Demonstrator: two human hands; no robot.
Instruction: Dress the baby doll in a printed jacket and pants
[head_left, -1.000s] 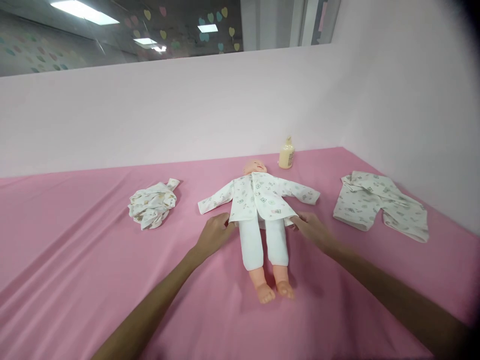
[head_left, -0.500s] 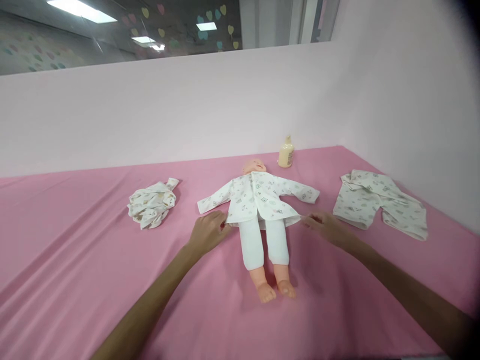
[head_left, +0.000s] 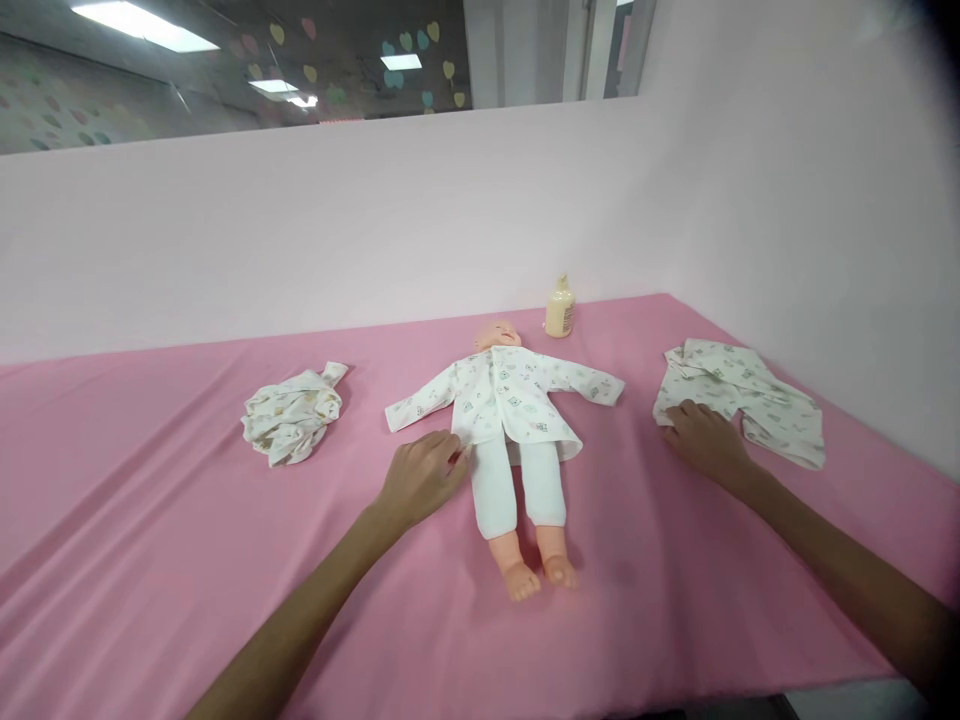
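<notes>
A doll (head_left: 504, 335) lies on its back with its head toward the wall. It wears a white printed baby jacket (head_left: 525, 400) over white legs, and its bare feet point toward me. At the jacket's left lower corner, my left hand (head_left: 424, 478) has its fingers and thumb closed on the hem; the pinch itself is partly hidden. My right hand (head_left: 705, 440) is over the near left edge of white printed baby trousers (head_left: 784, 420), fingers loosely stretched out on the cloth. The trousers lie spread to the right of the doll.
A crumpled white printed garment (head_left: 292, 415) lies left of the doll. Behind the doll's head stands a pale yellow pump bottle (head_left: 559, 308). The pink cloth (head_left: 187, 560) covers the table, with white walls (head_left: 337, 230) at the back and right.
My right hand has let go of the jacket's right hem and moved right to the trousers. My left hand stays at the left hem. The view has shifted slightly.
</notes>
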